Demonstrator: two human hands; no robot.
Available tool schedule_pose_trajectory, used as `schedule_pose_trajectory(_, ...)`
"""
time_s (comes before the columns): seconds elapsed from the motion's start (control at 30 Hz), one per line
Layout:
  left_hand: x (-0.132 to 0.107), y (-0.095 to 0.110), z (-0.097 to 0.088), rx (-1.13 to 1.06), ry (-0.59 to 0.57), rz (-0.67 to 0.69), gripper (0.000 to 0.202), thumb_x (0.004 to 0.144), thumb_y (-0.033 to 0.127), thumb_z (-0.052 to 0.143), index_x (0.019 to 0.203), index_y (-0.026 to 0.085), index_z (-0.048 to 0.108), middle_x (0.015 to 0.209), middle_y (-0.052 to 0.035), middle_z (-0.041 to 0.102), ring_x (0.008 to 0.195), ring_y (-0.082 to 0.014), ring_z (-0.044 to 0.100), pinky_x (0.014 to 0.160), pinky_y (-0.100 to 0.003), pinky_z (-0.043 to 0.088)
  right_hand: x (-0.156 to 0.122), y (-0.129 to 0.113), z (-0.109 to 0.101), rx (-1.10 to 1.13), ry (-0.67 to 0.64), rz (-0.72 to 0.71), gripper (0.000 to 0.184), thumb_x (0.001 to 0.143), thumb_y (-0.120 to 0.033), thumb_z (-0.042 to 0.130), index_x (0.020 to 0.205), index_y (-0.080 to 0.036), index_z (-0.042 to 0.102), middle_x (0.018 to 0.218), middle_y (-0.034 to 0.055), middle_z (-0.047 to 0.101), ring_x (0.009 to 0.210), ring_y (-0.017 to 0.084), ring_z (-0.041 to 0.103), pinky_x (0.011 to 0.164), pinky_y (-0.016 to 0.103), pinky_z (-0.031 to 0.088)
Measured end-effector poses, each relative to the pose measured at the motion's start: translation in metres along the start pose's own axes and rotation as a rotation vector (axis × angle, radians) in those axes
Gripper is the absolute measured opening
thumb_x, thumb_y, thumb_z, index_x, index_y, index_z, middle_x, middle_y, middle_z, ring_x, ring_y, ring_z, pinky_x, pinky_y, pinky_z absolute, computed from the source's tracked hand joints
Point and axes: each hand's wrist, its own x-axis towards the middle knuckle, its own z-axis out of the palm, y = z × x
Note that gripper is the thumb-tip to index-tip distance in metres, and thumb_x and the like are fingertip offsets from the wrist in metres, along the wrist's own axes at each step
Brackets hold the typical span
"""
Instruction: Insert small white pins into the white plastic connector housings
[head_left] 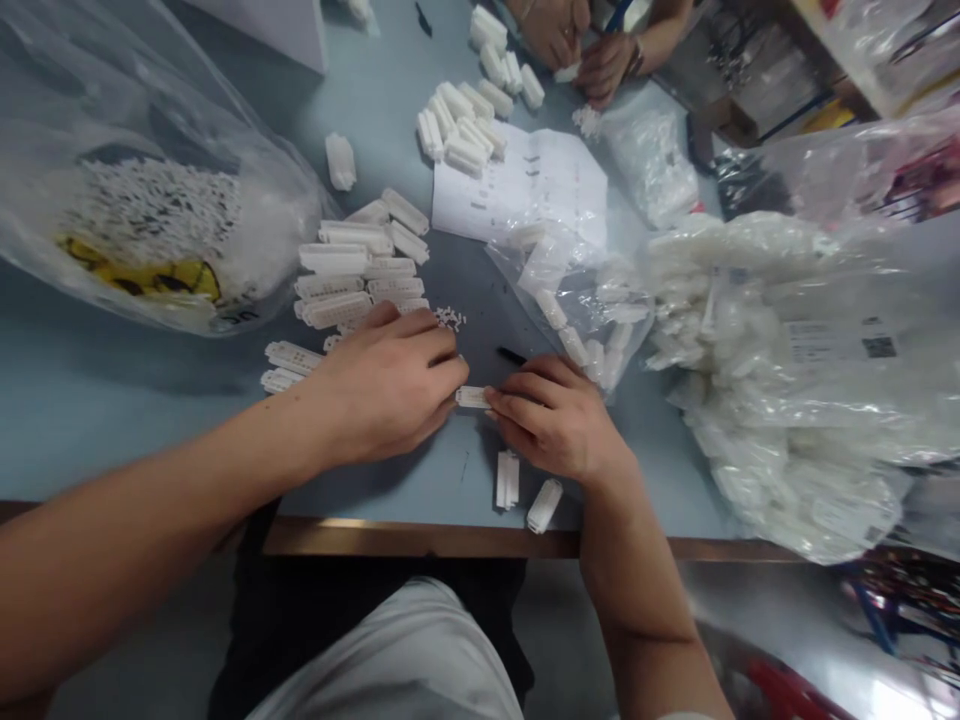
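Both my hands meet over the grey-blue table near its front edge. My left hand and my right hand pinch the two ends of one small white plastic connector, fingers closed on it. A thin black tool lies just beyond my right hand. A little heap of tiny white pieces sits past my left fingers. A stack of white connectors lies behind my left hand. Two more connectors rest by my right wrist.
A big clear bag of small white parts lies at the left. Bags of white parts crowd the right, with an open one in the middle. A printed sheet lies beyond. Another person's hands work at the far edge beside more connectors.
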Motion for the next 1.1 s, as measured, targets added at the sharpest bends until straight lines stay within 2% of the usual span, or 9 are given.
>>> schedule_pose_trajectory(0.23,0.001,0.006,0.006,0.055,-0.099,0.100,0.014,0.092,0.012,0.057,0.081,0.017,0.065,0.080,-0.0046,0.065,0.093,-0.0260,0.059,0.082,-0.042,0.044,-0.001,0.004,0.002,0.042,0.197,0.062,0.011,0.092,-0.016,0.066,0.100,-0.020,0.071,0.091,0.0053,0.077,0.085,0.022,0.065,0.079,0.037,0.054)
schedule_pose_trajectory(0.33,0.002,0.006,0.008,0.079,-0.045,0.089,0.018,0.093,0.012,0.053,0.081,0.015,0.066,0.079,-0.0067,0.065,0.090,-0.0267,0.059,0.080,-0.042,0.046,0.000,0.004,0.002,0.073,0.270,0.087,0.014,0.090,-0.014,0.067,0.102,-0.021,0.069,0.091,0.0061,0.075,0.084,0.021,0.064,0.079,0.037,0.055)
schedule_pose_trajectory(0.4,0.003,0.005,0.004,-0.010,0.046,-0.008,0.018,0.094,0.016,0.053,0.084,0.015,0.068,0.082,-0.0080,0.066,0.089,-0.0260,0.060,0.079,-0.040,0.048,0.001,0.000,0.003,0.112,0.320,0.092,0.017,0.090,-0.012,0.068,0.104,-0.021,0.068,0.091,0.0063,0.074,0.085,0.021,0.064,0.078,0.037,0.055)
schedule_pose_trajectory(0.47,0.005,0.006,-0.003,-0.254,0.110,-0.179,0.016,0.094,0.020,0.056,0.088,0.015,0.070,0.088,-0.0065,0.069,0.088,-0.0217,0.062,0.079,-0.034,0.049,0.004,-0.007,0.004,0.137,0.365,0.090,0.019,0.090,-0.012,0.069,0.106,-0.023,0.066,0.091,0.0058,0.072,0.086,0.020,0.064,0.078,0.036,0.056)
schedule_pose_trajectory(0.5,0.006,0.007,-0.006,-0.416,0.143,-0.285,0.013,0.091,0.023,0.060,0.087,0.016,0.070,0.086,-0.0037,0.069,0.081,-0.0177,0.061,0.074,-0.030,0.048,0.005,-0.010,0.005,0.144,0.385,0.086,0.020,0.090,-0.013,0.069,0.106,-0.023,0.065,0.091,0.0054,0.071,0.086,0.020,0.064,0.078,0.036,0.056)
schedule_pose_trajectory(0.57,0.008,0.011,-0.012,-0.713,0.084,-0.486,0.012,0.087,0.029,0.064,0.085,0.019,0.071,0.078,0.0019,0.069,0.067,-0.0125,0.058,0.062,-0.025,0.044,0.008,-0.017,0.007,0.154,0.418,0.076,0.019,0.091,-0.016,0.070,0.106,-0.024,0.063,0.090,0.0048,0.069,0.085,0.020,0.063,0.077,0.036,0.056)
schedule_pose_trajectory(0.67,0.010,0.018,-0.014,-0.996,-0.036,-0.605,0.019,0.086,0.036,0.065,0.084,0.020,0.072,0.067,0.0055,0.066,0.058,-0.0101,0.053,0.054,-0.023,0.040,0.012,-0.024,0.009,0.165,0.459,0.073,0.016,0.092,-0.016,0.069,0.104,-0.024,0.060,0.088,0.0046,0.067,0.083,0.019,0.063,0.075,0.036,0.057)
schedule_pose_trajectory(0.83,0.011,0.023,-0.010,-1.117,-0.073,-0.677,0.022,0.086,0.039,0.064,0.083,0.019,0.074,0.068,0.0048,0.067,0.059,-0.0099,0.053,0.056,-0.023,0.041,0.013,-0.024,0.009,0.157,0.507,0.097,0.016,0.091,-0.012,0.069,0.101,-0.022,0.061,0.087,0.0056,0.067,0.081,0.019,0.063,0.072,0.036,0.057)
schedule_pose_trajectory(1.1,0.012,0.021,-0.010,-1.069,-0.089,-0.719,0.024,0.087,0.042,0.064,0.086,0.021,0.074,0.074,0.0026,0.071,0.064,-0.0129,0.058,0.060,-0.025,0.044,0.012,-0.025,0.008,0.131,0.466,0.092,0.022,0.091,-0.010,0.067,0.109,-0.022,0.062,0.092,0.0067,0.071,0.085,0.020,0.066,0.075,0.037,0.059)
